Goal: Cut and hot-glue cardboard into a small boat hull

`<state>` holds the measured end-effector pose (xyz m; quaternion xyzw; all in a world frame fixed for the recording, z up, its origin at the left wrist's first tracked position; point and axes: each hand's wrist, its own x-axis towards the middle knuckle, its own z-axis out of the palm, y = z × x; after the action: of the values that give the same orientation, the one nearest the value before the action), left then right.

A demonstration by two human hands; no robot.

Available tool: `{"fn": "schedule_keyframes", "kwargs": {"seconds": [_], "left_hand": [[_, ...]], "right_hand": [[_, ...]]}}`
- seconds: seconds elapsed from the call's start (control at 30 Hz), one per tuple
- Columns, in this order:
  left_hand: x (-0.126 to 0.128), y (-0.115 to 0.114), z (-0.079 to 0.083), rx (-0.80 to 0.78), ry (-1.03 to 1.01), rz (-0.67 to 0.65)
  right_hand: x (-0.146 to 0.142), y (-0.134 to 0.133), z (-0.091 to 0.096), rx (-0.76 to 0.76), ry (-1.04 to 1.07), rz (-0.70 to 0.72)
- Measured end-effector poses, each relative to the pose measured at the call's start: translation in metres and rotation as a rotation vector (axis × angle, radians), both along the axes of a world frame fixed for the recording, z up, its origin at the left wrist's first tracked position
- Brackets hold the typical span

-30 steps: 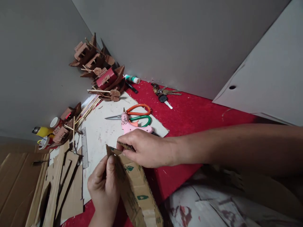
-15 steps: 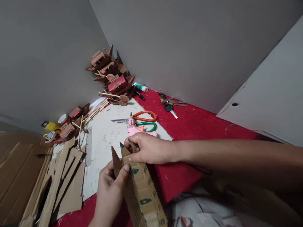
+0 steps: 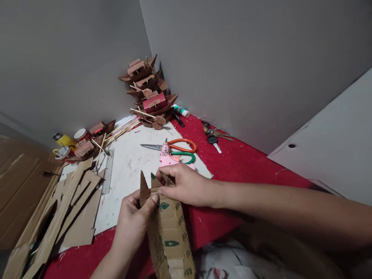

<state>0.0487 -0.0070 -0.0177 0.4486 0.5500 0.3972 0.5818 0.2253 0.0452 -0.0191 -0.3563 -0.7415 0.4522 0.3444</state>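
Both of my hands hold a folded cardboard piece point(image 3: 170, 232) with green printing, standing on edge over the red table. My left hand point(image 3: 135, 221) pinches its pointed upper corner with the thumb on the near face. My right hand point(image 3: 186, 186) reaches in from the right and grips the top edge, fingers closed on the cardboard. Just behind my right hand lie a pink glue gun point(image 3: 168, 157) and scissors point(image 3: 177, 149) with orange and green handles on a white board point(image 3: 130, 170).
Cut cardboard shapes point(image 3: 69, 201) and a metal ruler point(image 3: 108, 172) lie at the left. Small brown cardboard boat models point(image 3: 148, 93) are stacked in the wall corner, more point(image 3: 90, 141) with sticks and cups at the left. Keys point(image 3: 213, 135) and a glue stick point(image 3: 181, 111) rest on the red cloth.
The view has swung, so everything sits further right in frame. My hands have turned the cardboard piece more upright, and my left thumb now presses its pointed corner.
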Motion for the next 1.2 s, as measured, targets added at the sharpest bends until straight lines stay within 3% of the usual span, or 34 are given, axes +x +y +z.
{"fn": "schedule_keyframes", "kwargs": {"seconds": [0.1,0.2,0.27,0.37,0.5,0.63,0.77,0.97,1.2], "left_hand": [[-0.001,0.0,0.001,0.019,-0.005,0.011],[-0.003,0.002,-0.002,0.024,0.01,0.003],[-0.003,0.004,-0.004,0.02,0.025,0.0],[-0.002,0.004,-0.005,0.051,0.059,-0.002],[0.0,0.003,-0.001,0.224,0.213,0.031],[-0.007,0.003,0.001,0.464,0.423,0.165],[-0.017,0.003,-0.003,0.601,0.611,0.177],[-0.011,0.006,-0.007,0.605,0.643,0.194],[-0.003,0.007,-0.01,0.492,0.533,0.237]], "right_hand": [[0.001,0.0,0.003,-0.053,-0.053,0.006],[0.001,-0.004,0.0,0.166,-0.134,0.032],[0.001,-0.004,-0.003,0.23,-0.17,0.03],[-0.001,0.0,-0.004,0.041,-0.122,-0.001],[-0.002,0.006,-0.003,-0.092,-0.017,-0.013],[-0.002,0.006,-0.005,-0.045,-0.02,0.017],[-0.002,0.005,-0.003,0.034,-0.076,-0.009],[0.0,0.006,0.0,0.085,-0.127,-0.012],[0.002,0.006,0.003,0.103,-0.144,-0.025]]}}
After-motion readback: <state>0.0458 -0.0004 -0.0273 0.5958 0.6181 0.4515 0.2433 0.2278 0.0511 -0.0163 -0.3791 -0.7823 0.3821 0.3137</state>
